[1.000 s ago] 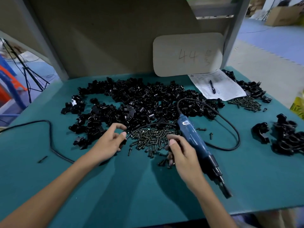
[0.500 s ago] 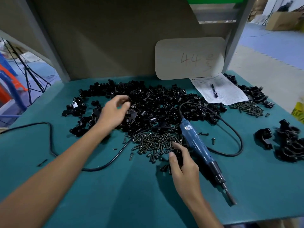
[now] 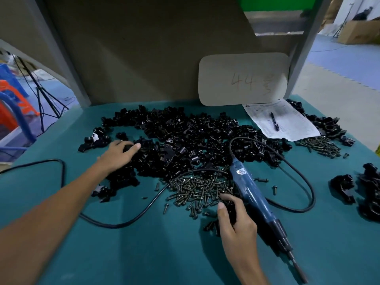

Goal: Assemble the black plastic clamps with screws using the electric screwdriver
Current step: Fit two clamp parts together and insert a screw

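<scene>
A big heap of black plastic clamp parts point(image 3: 195, 136) covers the back of the green table point(image 3: 154, 254). In front of it lies a pile of dark screws point(image 3: 195, 188). My left hand point(image 3: 118, 154) reaches into the heap's left side, with thumb and fingers closed around a black clamp piece point(image 3: 128, 147). My right hand point(image 3: 236, 221) rests at the near edge of the screw pile, fingers curled on a dark clamp piece point(image 3: 228, 208). The blue electric screwdriver point(image 3: 253, 199) lies on the table just right of that hand, bit pointing toward me.
The screwdriver's black cord point(image 3: 304, 182) loops right, then runs left across the table point(image 3: 51, 161). Clamps point(image 3: 368, 190) sit at the right edge. A second screw pile point(image 3: 320, 144), a paper with a pen point(image 3: 281, 120) and a cardboard sign point(image 3: 242, 79) are at the back right.
My left hand has moved from the screw pile's left edge up and back into the clamp heap and closed on a piece. My right hand has stayed by the screws.
</scene>
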{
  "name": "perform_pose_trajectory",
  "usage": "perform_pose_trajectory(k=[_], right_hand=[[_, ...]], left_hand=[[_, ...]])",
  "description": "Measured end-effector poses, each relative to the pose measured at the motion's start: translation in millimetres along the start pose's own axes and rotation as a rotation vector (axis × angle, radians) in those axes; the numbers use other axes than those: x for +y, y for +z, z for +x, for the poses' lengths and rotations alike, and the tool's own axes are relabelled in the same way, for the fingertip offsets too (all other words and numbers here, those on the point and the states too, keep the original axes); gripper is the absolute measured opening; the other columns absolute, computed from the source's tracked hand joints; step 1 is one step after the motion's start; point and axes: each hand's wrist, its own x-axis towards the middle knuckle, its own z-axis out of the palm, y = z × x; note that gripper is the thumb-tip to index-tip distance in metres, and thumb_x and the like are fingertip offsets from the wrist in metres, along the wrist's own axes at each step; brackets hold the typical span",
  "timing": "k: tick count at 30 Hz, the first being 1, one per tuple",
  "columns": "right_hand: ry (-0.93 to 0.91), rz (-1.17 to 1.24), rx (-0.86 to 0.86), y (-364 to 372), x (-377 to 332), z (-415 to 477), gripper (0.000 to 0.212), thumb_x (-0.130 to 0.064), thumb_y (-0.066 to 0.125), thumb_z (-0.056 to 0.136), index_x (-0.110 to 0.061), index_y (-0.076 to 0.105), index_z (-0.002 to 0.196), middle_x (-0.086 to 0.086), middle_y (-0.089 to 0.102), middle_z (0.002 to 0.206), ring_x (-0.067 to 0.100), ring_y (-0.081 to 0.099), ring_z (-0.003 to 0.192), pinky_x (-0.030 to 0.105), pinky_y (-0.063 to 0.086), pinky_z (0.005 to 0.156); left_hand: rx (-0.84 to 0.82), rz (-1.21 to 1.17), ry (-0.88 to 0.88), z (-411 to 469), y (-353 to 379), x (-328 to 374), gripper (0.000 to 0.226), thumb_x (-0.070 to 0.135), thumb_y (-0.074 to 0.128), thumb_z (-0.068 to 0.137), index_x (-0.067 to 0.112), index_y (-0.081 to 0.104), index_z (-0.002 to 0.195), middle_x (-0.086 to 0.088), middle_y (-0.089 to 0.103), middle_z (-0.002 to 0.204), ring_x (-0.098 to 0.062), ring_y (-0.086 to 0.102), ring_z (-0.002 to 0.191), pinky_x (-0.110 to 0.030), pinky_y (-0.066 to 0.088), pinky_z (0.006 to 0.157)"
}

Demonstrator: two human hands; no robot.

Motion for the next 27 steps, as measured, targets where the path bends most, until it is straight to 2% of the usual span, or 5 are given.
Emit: perform_pose_trajectory(k=[6, 11, 15, 21, 27], right_hand=[[-0.020, -0.005, -0.013, -1, -1, -1, 0.020, -0.055, 0.047, 0.096, -0.055, 0.053, 0.114, -0.007, 0.054, 0.059, 0.006, 0.042, 0.045, 0.017, 0.034, 0.047], [0.001, -0.014, 0.009, -2, 0, -3, 0.028, -0.054, 0.054, 0.096, -0.055, 0.047, 0.124, -0.012, 0.061, 0.068, 0.005, 0.047, 0.046, 0.014, 0.038, 0.047], [0.030, 0.014, 0.010, -1, 0, -2, 0.030, -0.056, 0.057, 0.093, -0.054, 0.048, 0.121, -0.020, 0.066, 0.083, 0.008, 0.058, 0.053, 0.016, 0.044, 0.048], [0.050, 0.023, 0.001, -1, 2, -2, 0.034, -0.056, 0.056, 0.095, -0.052, 0.049, 0.127, -0.011, 0.066, 0.075, 0.008, 0.060, 0.056, 0.016, 0.043, 0.051], [0.030, -0.007, -0.007, -1, 2, -3, 0.047, -0.056, 0.055, 0.095, -0.050, 0.046, 0.141, -0.024, 0.045, 0.075, -0.013, 0.035, 0.066, 0.010, 0.030, 0.063]], left_hand=[[0.230, -0.004, 0.169, -25, 15, 13, 0.047, 0.060, 0.043, 0.099, 0.026, 0.059, 0.127, -0.011, 0.067, 0.122, -0.030, 0.064, 0.101, -0.043, 0.049, 0.086], [-0.051, 0.012, 0.131, -43, 9, 15, 0.084, 0.072, 0.054, 0.087, 0.024, 0.034, 0.154, -0.005, 0.033, 0.160, -0.027, 0.039, 0.142, -0.044, 0.036, 0.113], [-0.084, 0.095, 0.131, -54, 6, 7, 0.096, 0.064, 0.070, 0.081, 0.027, 0.025, 0.157, -0.005, 0.030, 0.162, -0.027, 0.038, 0.143, -0.043, 0.035, 0.113], [0.146, 0.080, 0.204, -59, 4, 4, 0.021, 0.053, 0.064, 0.092, 0.038, 0.066, 0.106, -0.006, 0.073, 0.111, -0.021, 0.062, 0.078, -0.039, 0.055, 0.078], [0.279, 0.106, 0.246, -62, 10, 1, 0.034, 0.045, 0.048, 0.104, 0.019, 0.069, 0.109, -0.010, 0.066, 0.065, -0.016, 0.047, 0.041, -0.027, 0.038, 0.048]])
